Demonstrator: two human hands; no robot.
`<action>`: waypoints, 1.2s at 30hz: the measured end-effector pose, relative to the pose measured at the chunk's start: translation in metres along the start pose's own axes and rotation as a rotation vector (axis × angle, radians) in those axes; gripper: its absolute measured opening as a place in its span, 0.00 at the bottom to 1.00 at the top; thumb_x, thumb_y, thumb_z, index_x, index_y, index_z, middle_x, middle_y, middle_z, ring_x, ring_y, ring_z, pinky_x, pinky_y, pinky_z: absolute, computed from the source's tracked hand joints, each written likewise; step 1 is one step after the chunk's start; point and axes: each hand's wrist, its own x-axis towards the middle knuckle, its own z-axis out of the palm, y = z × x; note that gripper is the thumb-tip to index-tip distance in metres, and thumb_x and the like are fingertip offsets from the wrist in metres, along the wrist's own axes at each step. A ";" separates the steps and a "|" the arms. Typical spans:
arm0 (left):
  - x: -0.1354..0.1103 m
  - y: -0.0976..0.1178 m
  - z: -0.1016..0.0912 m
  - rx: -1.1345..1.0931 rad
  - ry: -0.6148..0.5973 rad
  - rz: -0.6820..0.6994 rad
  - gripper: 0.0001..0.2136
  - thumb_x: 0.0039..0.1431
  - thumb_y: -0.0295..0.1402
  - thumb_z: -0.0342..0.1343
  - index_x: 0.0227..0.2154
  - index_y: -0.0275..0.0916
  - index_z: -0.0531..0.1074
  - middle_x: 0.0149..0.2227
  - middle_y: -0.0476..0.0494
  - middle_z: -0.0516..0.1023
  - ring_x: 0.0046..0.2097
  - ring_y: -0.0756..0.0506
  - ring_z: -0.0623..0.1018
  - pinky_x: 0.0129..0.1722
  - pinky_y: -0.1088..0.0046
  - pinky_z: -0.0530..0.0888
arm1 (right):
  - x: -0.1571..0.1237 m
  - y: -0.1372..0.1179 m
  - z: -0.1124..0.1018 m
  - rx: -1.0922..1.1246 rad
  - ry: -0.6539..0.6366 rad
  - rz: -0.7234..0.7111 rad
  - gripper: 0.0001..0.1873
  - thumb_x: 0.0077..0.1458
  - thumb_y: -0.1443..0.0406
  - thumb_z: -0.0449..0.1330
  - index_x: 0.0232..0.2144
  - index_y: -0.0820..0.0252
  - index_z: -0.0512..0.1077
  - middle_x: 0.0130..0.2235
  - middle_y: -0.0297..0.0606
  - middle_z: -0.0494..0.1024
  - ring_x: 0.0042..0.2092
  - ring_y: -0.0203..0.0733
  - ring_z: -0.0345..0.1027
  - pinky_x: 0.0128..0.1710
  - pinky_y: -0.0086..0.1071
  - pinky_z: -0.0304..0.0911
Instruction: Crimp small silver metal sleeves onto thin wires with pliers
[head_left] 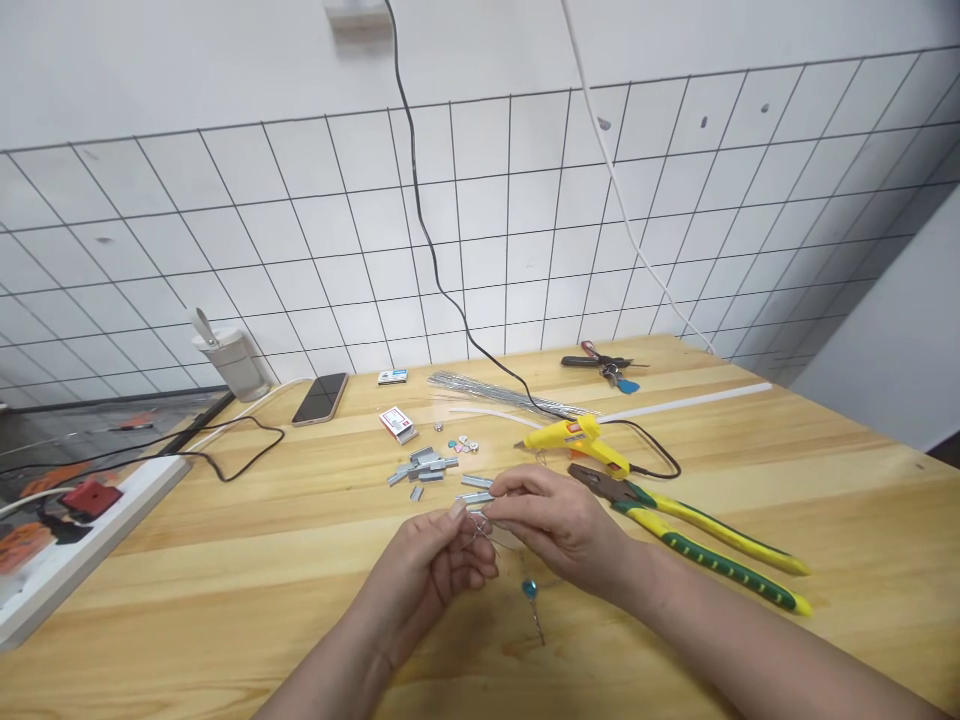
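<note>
Near the middle of the table, my left hand (439, 560) pinches a thin, bent silvery wire (481, 527) between thumb and fingers. My right hand (559, 520) is closed on the same wire from the other side, its fingertips meeting those of the left. The wire's full shape is partly hidden by the fingers. Just below my right hand lies a small ornament with a blue gem and a thin twisted stem (531, 592). Beyond the fingertips are several metal staple strips (424, 466), some of them loose by my right hand.
Right of my hands lie pliers with green and yellow handles (720, 560) and a yellow glue gun (577, 440). Farther back are a wire bundle (510, 392), a staple box (397, 424), small charms (463, 445), a phone (321, 398) and keys (611, 372). A power strip (90, 550) sits left.
</note>
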 end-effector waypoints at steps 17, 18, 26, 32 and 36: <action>0.000 0.001 0.001 0.136 0.059 0.005 0.12 0.40 0.36 0.65 0.17 0.33 0.71 0.17 0.48 0.72 0.21 0.54 0.69 0.22 0.81 0.63 | -0.001 -0.005 0.004 -0.056 -0.026 0.009 0.12 0.55 0.70 0.52 0.36 0.54 0.73 0.34 0.39 0.73 0.37 0.36 0.66 0.36 0.30 0.64; 0.000 0.001 0.001 0.136 0.065 0.008 0.12 0.40 0.36 0.65 0.17 0.33 0.71 0.17 0.48 0.72 0.21 0.54 0.70 0.22 0.81 0.63 | -0.001 -0.004 0.004 -0.050 -0.025 0.011 0.12 0.55 0.70 0.52 0.37 0.54 0.73 0.35 0.39 0.73 0.38 0.36 0.66 0.36 0.30 0.64; 0.003 0.004 -0.002 0.067 0.198 0.035 0.10 0.37 0.32 0.67 0.21 0.33 0.74 0.18 0.49 0.74 0.22 0.55 0.72 0.23 0.83 0.65 | 0.010 0.004 -0.028 -0.180 0.034 0.184 0.11 0.55 0.65 0.53 0.40 0.57 0.71 0.39 0.41 0.73 0.40 0.39 0.67 0.40 0.33 0.63; 0.005 0.002 -0.003 0.032 0.221 0.052 0.11 0.35 0.31 0.68 0.23 0.34 0.74 0.18 0.50 0.75 0.21 0.55 0.73 0.22 0.84 0.66 | -0.007 0.000 -0.083 -0.425 -0.336 0.600 0.12 0.50 0.62 0.54 0.38 0.51 0.73 0.34 0.36 0.75 0.34 0.42 0.68 0.32 0.32 0.60; 0.004 0.000 -0.001 0.034 0.215 0.061 0.10 0.35 0.32 0.68 0.22 0.35 0.74 0.18 0.50 0.74 0.22 0.55 0.72 0.21 0.84 0.64 | -0.064 0.004 -0.100 -0.602 -0.388 0.893 0.22 0.44 0.58 0.57 0.45 0.53 0.69 0.43 0.43 0.72 0.42 0.50 0.67 0.35 0.36 0.60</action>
